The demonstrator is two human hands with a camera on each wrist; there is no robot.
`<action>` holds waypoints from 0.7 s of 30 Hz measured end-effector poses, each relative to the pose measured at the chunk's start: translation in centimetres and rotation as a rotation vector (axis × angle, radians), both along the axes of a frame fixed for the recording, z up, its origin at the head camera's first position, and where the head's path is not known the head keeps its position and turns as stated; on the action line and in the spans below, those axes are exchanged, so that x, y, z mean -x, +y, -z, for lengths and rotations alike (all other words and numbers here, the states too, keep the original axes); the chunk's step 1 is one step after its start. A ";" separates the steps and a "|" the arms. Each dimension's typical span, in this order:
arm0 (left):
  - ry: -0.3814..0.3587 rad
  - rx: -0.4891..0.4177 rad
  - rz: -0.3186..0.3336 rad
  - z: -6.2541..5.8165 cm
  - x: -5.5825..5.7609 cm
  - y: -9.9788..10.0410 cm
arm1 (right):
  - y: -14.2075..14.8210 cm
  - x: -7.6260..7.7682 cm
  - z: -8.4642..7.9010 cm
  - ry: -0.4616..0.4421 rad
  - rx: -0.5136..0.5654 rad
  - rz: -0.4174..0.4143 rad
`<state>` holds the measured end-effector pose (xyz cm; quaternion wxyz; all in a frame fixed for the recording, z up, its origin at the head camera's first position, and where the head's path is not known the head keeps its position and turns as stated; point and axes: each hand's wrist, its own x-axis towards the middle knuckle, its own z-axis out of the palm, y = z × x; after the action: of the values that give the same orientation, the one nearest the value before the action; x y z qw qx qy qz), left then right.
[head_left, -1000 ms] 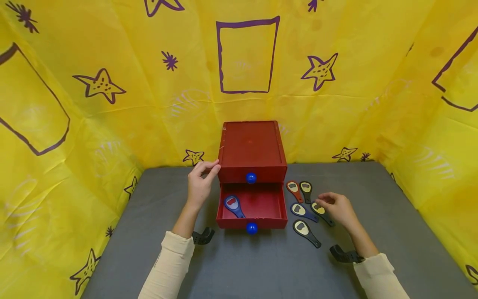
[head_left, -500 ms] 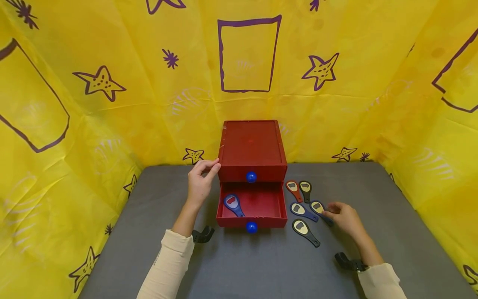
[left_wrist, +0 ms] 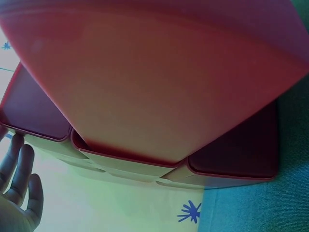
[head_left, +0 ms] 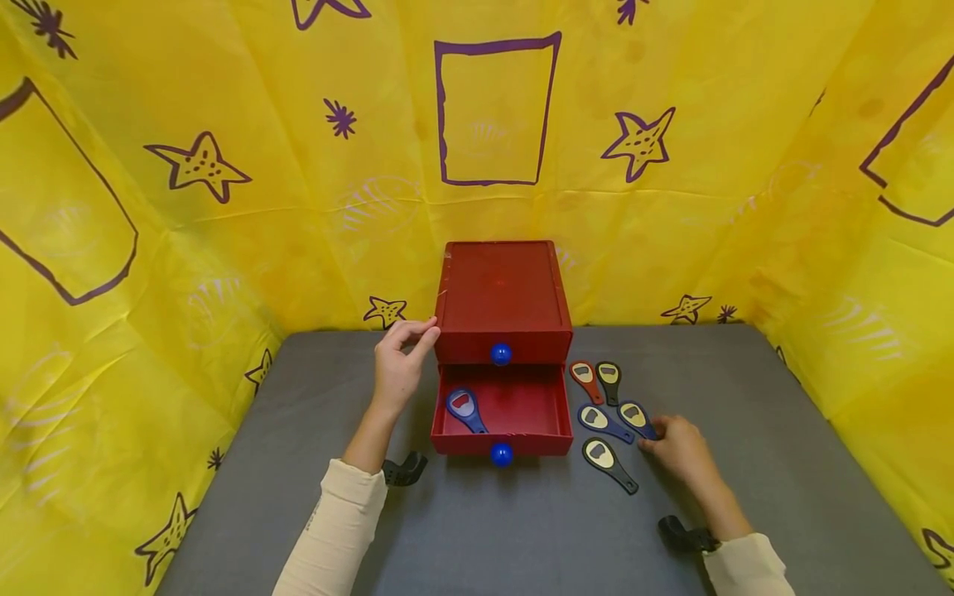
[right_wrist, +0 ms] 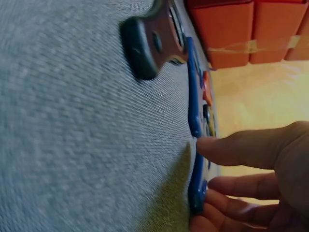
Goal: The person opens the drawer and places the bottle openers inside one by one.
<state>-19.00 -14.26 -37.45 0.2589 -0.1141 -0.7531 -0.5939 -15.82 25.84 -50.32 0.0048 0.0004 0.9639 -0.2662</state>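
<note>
My left hand (head_left: 398, 368) touches the left front corner of a red two-drawer cabinet (head_left: 503, 285) with thumb and index fingertips. In the left wrist view, its other fingers (left_wrist: 19, 166) are spread beside the red plastic. The lower drawer (head_left: 529, 406) is pulled out, holding a blue bottle opener (head_left: 474, 420) at its left. My right hand (head_left: 681, 451) pinches the handle end of another blue bottle opener (head_left: 636, 416) lying on the table. In the right wrist view, thumb and fingers lie on opposite sides of that opener (right_wrist: 197, 181), partly covering it.
Left of the pinched opener lies a blue one (head_left: 604, 422). Red (head_left: 585, 378) and black (head_left: 609, 379) openers lie behind, another black one (head_left: 611, 468) in front. A yellow patterned cloth (head_left: 335, 207) encloses the grey table (head_left: 477, 530) behind and at the sides.
My right hand has shifted around the right-hand blue opener's handle, first right, then back left and nearer the table's front. The left hand, the cabinet and the drawer have stayed put.
</note>
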 end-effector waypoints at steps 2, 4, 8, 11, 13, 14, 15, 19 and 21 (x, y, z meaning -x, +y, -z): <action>-0.001 0.002 -0.001 0.0 0.0 0.0 | -0.2 0.0 0.1 0.010 -0.019 0.008; -0.003 0.005 -0.003 0.0 0.0 0.0 | -0.4 0.0 0.1 0.027 -0.036 0.012; -0.006 0.007 -0.005 -0.1 0.0 0.0 | -0.7 0.1 0.3 0.053 -0.053 0.016; -0.008 0.005 -0.005 0.0 0.0 -0.1 | -0.8 0.1 0.3 0.058 -0.051 0.021; -0.009 0.003 -0.004 0.0 0.0 -0.1 | -0.8 0.1 0.4 0.063 -0.047 0.023; -0.010 0.001 -0.004 0.0 0.0 -0.1 | -0.8 0.1 0.4 0.066 -0.045 0.024; -0.009 0.001 -0.004 0.0 0.0 -0.1 | -0.8 0.1 0.4 0.069 -0.043 0.025; 0.000 0.003 -0.005 0.1 0.1 -0.1 | -0.8 0.1 0.4 0.082 -0.040 0.024; 0.003 0.004 -0.005 0.1 0.1 -0.1 | -0.8 0.1 0.4 0.085 -0.039 0.025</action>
<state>-19.11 -14.31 -37.54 0.2612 -0.1138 -0.7542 -0.5915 -15.88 25.07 -50.70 -0.0393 0.0014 0.9682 -0.2473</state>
